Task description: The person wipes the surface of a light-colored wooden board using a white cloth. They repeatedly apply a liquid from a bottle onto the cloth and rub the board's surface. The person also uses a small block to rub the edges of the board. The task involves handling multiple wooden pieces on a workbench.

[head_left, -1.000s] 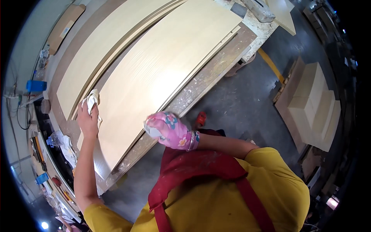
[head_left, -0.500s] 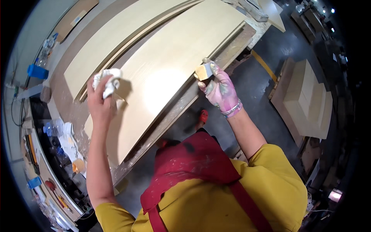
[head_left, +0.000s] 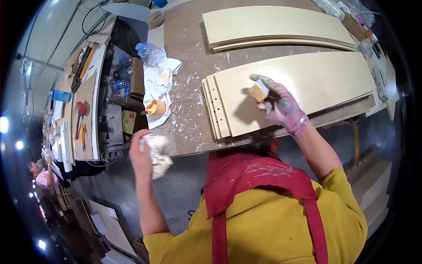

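Observation:
My left hand (head_left: 141, 154) is bare and closed round a crumpled white cloth (head_left: 159, 158), just off the front edge of the workbench. On my right hand (head_left: 283, 105) is a stained pink glove. Its fingers grip a small sanding block (head_left: 258, 91), tan on one face and whitish on another, above a pale wooden board (head_left: 325, 81). A shadow falls on the board beneath; I cannot tell whether the block touches it. This board lies on others, and a row of dark holes shows along the left end of the stack.
Farther back on the workbench (head_left: 187, 88) lies a second stack of pale boards (head_left: 272, 24). To the left are a white rag (head_left: 154, 81), a clear bottle (head_left: 149, 53) and an orange-stained cup (head_left: 157, 108). A side bench (head_left: 90, 119) holds tools. Another person (head_left: 44, 176) stands far left.
My view has turned left. My left hand, with the cloth, has gone from above the boards to off the bench edge. My right hand has moved from the board's edge to over its surface.

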`<action>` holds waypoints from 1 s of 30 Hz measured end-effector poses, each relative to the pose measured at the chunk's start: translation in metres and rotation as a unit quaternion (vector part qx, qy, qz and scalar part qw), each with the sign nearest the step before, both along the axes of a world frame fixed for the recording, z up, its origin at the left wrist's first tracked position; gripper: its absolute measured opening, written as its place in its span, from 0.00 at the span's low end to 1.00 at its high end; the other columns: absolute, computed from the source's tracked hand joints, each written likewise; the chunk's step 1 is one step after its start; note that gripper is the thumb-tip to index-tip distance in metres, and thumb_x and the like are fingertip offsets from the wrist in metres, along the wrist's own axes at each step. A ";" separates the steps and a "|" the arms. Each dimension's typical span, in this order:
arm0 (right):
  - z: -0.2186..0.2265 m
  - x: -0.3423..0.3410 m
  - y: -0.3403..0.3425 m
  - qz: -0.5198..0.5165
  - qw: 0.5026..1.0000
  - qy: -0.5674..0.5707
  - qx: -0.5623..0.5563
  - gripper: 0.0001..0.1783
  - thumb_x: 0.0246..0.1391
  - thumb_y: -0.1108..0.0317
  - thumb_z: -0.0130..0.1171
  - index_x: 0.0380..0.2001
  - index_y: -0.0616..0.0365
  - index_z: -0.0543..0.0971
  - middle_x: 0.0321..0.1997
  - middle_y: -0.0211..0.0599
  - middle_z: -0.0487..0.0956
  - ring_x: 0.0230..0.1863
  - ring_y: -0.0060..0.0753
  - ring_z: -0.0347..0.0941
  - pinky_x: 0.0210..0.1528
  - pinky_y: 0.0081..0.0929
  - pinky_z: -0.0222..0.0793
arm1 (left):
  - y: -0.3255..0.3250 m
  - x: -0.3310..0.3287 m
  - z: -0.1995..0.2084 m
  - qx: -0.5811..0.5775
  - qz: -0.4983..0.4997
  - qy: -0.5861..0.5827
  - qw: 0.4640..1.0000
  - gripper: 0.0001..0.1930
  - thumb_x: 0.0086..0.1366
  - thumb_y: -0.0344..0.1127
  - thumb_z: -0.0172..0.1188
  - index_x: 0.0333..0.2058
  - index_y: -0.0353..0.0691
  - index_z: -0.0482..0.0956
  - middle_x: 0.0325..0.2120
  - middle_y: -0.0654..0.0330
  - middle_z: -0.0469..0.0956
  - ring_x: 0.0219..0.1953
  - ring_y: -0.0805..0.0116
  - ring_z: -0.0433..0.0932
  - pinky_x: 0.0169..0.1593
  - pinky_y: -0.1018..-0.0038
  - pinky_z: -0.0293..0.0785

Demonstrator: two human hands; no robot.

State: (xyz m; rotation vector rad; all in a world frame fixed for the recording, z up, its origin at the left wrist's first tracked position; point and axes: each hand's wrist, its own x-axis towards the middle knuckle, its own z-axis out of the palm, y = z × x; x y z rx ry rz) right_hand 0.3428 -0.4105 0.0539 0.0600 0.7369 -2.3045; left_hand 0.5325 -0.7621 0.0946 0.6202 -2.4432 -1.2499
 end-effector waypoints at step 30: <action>-0.016 -0.025 -0.273 0.043 0.746 0.564 0.351 0.24 0.54 0.60 0.60 0.52 0.55 0.69 0.36 0.49 0.78 0.37 0.44 0.76 0.43 0.33 0.70 | -0.122 -0.070 -0.018 -0.138 -0.059 -0.173 0.973 0.15 0.59 0.44 0.56 0.31 0.37 0.82 0.25 0.46 0.79 0.32 0.46 0.78 0.38 0.61 0.73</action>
